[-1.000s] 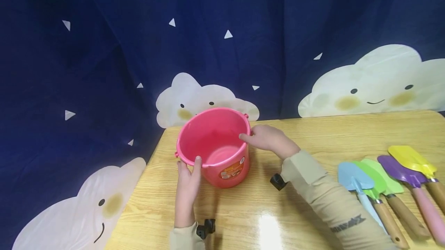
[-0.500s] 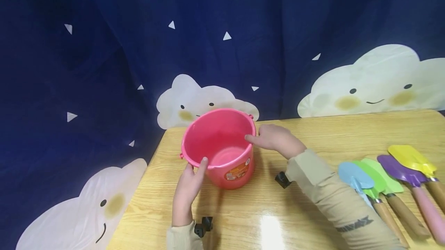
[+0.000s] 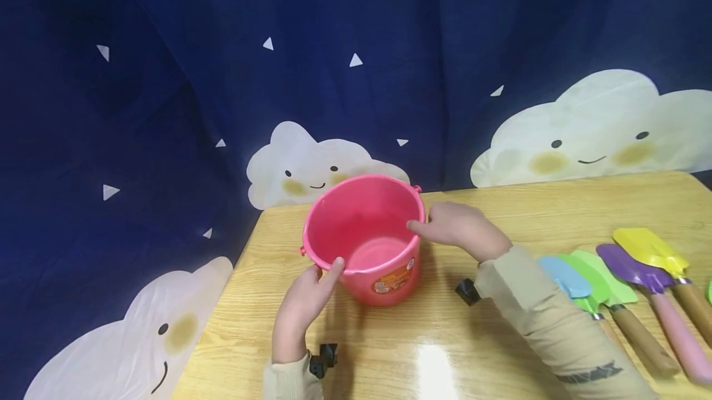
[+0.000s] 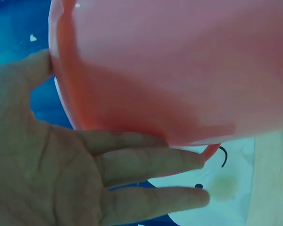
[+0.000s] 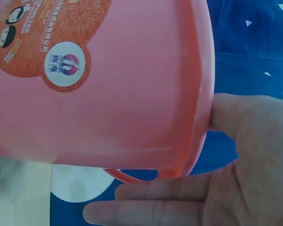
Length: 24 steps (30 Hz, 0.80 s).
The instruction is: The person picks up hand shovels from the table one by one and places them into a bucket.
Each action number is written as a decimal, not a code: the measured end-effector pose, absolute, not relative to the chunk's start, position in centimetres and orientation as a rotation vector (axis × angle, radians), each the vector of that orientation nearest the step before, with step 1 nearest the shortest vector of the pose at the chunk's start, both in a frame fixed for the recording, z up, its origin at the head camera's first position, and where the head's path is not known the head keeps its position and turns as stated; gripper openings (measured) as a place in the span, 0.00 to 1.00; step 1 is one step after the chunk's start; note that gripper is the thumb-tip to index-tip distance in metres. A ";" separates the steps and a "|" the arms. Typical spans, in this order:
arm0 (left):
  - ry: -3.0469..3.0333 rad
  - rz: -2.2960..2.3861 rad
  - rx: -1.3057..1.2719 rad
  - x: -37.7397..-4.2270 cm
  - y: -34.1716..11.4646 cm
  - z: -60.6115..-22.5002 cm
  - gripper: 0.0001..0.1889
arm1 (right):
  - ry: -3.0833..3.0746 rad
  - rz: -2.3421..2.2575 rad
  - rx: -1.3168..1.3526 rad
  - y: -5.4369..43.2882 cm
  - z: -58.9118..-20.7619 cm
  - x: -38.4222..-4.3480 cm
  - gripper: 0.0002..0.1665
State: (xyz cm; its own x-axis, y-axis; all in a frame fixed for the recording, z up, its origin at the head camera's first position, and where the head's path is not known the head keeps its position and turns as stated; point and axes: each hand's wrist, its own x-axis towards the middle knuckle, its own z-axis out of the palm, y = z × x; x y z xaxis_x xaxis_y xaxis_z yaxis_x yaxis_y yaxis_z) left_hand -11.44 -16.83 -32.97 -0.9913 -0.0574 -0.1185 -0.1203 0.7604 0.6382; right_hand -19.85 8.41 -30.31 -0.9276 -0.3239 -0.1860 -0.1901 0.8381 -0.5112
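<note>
Between both hands is a pink bucket [image 3: 364, 221], its mouth tipped toward the head camera, its base close over the table. With the thumb over the rim and the fingers along the outer wall, my left hand [image 3: 306, 298] grips the near-left side. My right hand [image 3: 458, 227] pinches the right side of the rim the same way. In the left wrist view the fingers [image 4: 151, 162] lie stretched along the underside, beside part of the handle [image 4: 211, 151]. An orange label [image 5: 68, 28] marks the front wall. Nothing shows inside the bucket.
On the right of the wooden table [image 3: 389, 357] lie several garden trowels: blue [image 3: 564, 275], green, purple [image 3: 631, 265] and yellow [image 3: 648, 248], handles toward the near side. A dark blue curtain [image 3: 311, 4] with clouds hangs behind the table.
Both hands have moved the bucket a little to the right, and it stays tipped the same way. The right sleeve now covers more of the blue trowel.
</note>
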 end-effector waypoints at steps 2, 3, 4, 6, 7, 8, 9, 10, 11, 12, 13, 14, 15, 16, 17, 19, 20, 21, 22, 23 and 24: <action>2.849 1.045 -0.097 -11.4 -16.7 -33.0 0.40 | 2.762 -0.709 -0.373 9.0 -30.2 -19.6 0.24; 2.844 1.042 -0.073 -11.3 -16.6 -32.9 0.40 | 2.765 -0.702 -0.367 9.2 -30.1 -19.5 0.23; 2.839 1.036 -0.045 -11.3 -16.4 -32.9 0.40 | 2.764 -0.700 -0.359 9.5 -30.1 -19.3 0.23; 2.827 1.034 -0.003 -11.2 -16.2 -32.9 0.40 | 2.765 -0.697 -0.353 10.0 -30.0 -19.1 0.22; 2.823 1.032 0.013 -11.2 -16.0 -32.9 0.40 | 2.767 -0.697 -0.353 10.3 -30.0 -18.9 0.21; 2.820 1.028 0.027 -11.2 -15.8 -32.9 0.41 | 2.768 -0.697 -0.352 10.6 -30.0 -18.8 0.21; 2.817 1.024 0.044 -11.2 -15.6 -32.9 0.41 | 2.766 -0.699 -0.349 10.8 -29.9 -18.6 0.20; 2.815 1.018 0.058 -11.2 -15.4 -32.9 0.41 | 2.766 -0.699 -0.346 11.1 -29.9 -18.4 0.20; 2.815 1.012 0.070 -11.2 -15.2 -32.8 0.40 | 2.772 -0.696 -0.347 11.3 -29.9 -18.2 0.20; 2.815 1.008 0.084 -11.1 -15.0 -32.8 0.40 | 2.775 -0.698 -0.345 11.6 -29.8 -18.0 0.20; 2.817 0.998 0.097 -11.1 -14.8 -32.8 0.40 | 2.783 -0.694 -0.344 11.8 -29.8 -17.8 0.20; 2.819 0.990 0.108 -11.1 -14.6 -32.7 0.40 | 2.794 -0.684 -0.343 12.1 -29.8 -17.6 0.20; 2.823 0.981 0.120 -11.1 -14.4 -32.7 0.40 | 2.802 -0.682 -0.342 12.3 -29.8 -17.4 0.21; 2.827 0.970 0.127 -11.1 -14.3 -32.7 0.40 | 2.808 -0.681 -0.341 12.6 -29.8 -17.2 0.21; 2.829 0.964 0.132 -11.1 -14.1 -32.7 0.40 | 2.813 -0.680 -0.338 12.8 -29.7 -17.0 0.21; 2.832 0.950 0.136 -11.1 -13.8 -32.7 0.41 | 2.819 -0.680 -0.333 13.2 -29.7 -16.7 0.22; 2.833 0.944 0.134 -11.1 -13.6 -32.7 0.41 | 2.817 -0.684 -0.328 13.4 -29.7 -16.6 0.22; 2.833 0.936 0.131 -11.1 -13.5 -32.7 0.41 | 2.814 -0.691 -0.323 13.6 -29.7 -16.5 0.22; 2.834 0.921 0.127 -11.1 -13.3 -32.7 0.42 | 2.809 -0.696 -0.317 13.8 -29.7 -16.4 0.22; 2.836 0.902 0.120 -11.0 -13.2 -32.6 0.43 | 2.805 -0.700 -0.311 13.9 -29.7 -16.3 0.22; 2.836 0.879 0.110 -11.0 -13.0 -32.6 0.43 | 2.802 -0.705 -0.305 14.0 -29.7 -16.2 0.22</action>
State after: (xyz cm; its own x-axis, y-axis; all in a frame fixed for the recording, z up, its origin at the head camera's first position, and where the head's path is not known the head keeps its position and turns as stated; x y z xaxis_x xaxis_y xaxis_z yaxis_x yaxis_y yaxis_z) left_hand -10.98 -13.03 -32.59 -0.9828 0.1203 -0.1398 0.0202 0.8235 0.5669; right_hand -16.17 14.04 -29.69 -0.9505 -0.2567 -0.1750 -0.1432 0.8620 -0.4863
